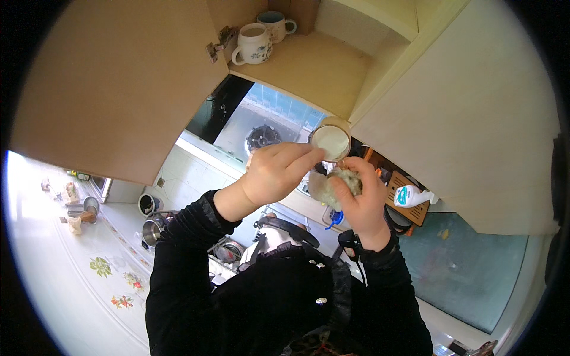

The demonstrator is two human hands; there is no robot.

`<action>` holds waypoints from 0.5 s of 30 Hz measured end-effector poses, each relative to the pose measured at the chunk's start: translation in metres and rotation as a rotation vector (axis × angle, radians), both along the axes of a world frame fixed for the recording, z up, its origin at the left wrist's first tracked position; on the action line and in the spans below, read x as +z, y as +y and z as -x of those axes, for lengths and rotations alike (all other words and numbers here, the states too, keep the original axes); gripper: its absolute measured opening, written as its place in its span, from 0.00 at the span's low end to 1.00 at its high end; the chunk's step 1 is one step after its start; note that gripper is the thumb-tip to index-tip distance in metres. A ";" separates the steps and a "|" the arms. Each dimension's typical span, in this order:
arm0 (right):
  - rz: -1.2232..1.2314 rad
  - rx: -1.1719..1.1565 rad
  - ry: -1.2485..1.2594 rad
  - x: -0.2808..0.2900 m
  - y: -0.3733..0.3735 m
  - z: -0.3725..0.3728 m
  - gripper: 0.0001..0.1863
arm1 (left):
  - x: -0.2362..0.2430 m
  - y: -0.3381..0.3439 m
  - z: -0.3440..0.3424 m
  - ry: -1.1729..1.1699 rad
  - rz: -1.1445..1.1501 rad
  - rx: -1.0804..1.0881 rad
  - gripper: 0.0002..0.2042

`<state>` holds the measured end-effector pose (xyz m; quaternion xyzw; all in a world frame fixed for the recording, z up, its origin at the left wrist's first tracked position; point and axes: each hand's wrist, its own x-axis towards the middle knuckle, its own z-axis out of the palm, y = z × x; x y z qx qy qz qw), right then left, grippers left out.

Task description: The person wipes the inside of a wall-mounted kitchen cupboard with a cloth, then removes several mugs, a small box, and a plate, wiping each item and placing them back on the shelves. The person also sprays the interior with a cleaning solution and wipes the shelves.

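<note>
In front of me, just below the cabinet shelf, my left hand [273, 175] grips a clear, pale cup [331, 141] by its side, its round opening facing me. My right hand [365, 202] is closed around a crumpled, pale greenish cloth [350, 180], right below the cup. Whether the cloth touches the cup I cannot tell. Two patterned mugs stand on the shelf above: a white mug [254, 47] in front and a blue-grey mug [274, 25] behind it.
Open cabinet doors stand at left [119, 89] and right [475, 107]. A stove burner [262, 137] lies beyond my left hand. At right are a white spray bottle [409, 196] and an orange-brown slotted board [401, 184]. A pot [152, 230] sits at lower left.
</note>
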<state>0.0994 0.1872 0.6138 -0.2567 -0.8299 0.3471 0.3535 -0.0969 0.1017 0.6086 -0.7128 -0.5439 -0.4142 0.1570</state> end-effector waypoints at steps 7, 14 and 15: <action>-0.064 0.103 0.010 0.006 0.006 -0.002 0.07 | 0.003 -0.006 -0.014 -0.132 -0.014 -0.062 0.17; -0.177 0.065 -0.046 0.008 0.004 -0.009 0.06 | 0.012 -0.006 -0.021 -0.152 0.280 0.026 0.17; -0.204 0.062 -0.050 0.008 0.004 -0.009 0.06 | 0.012 -0.005 -0.021 -0.124 0.284 0.018 0.17</action>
